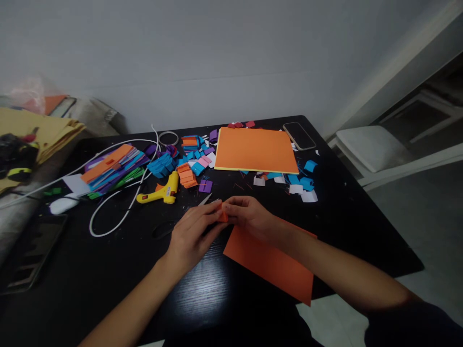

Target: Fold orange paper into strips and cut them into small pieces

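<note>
Between my two hands is a small piece of orange paper (223, 213), pinched by the fingertips from both sides. My left hand (193, 233) closes on its left side, and my right hand (250, 216) grips its right side. Under my right hand and forearm lies a larger orange sheet (275, 260) on the black table. A pair of scissors (205, 199) rests just beyond my left hand, its blades partly showing and its handles dim against the table. The fingers hide part of the small orange piece.
A yellow glue gun (161, 190) and a looping white cable (94, 222) lie at left, near bundles of coloured paper strips (115, 168). Stacked orange sheets (256, 149) sit behind my hands, with paper scraps (307, 184) around. A phone (299, 135) is at back right, a tablet-like device (32, 250) at left.
</note>
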